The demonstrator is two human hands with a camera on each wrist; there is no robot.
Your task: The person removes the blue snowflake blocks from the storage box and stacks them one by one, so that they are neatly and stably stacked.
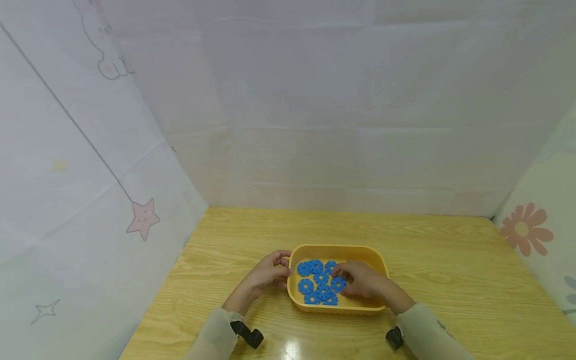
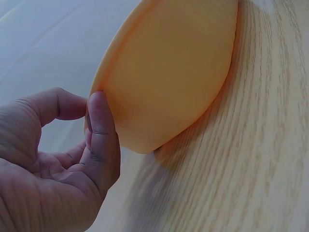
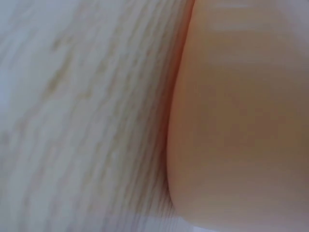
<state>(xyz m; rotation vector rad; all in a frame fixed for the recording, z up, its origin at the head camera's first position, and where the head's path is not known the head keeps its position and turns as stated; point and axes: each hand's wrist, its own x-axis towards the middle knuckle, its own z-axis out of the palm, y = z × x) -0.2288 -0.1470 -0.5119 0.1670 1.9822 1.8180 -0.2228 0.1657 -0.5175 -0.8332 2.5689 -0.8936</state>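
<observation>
A yellow plastic basin sits on the table, with several blue snowflake discs scattered over its floor, mostly toward the left. My left hand is at the basin's left end. In the left wrist view, the thumb and a finger of the left hand pinch the rim of the basin. My right hand reaches inside over the right side, fingertips beside the discs, thumb and forefinger apart. The right wrist view shows just the outer wall of the basin; the right hand is out of that view.
The wood-grained table spreads out around the basin. A pale printed cloth hangs behind it, with more cloth at both sides. Dark straps sit at the wrists over light sleeves.
</observation>
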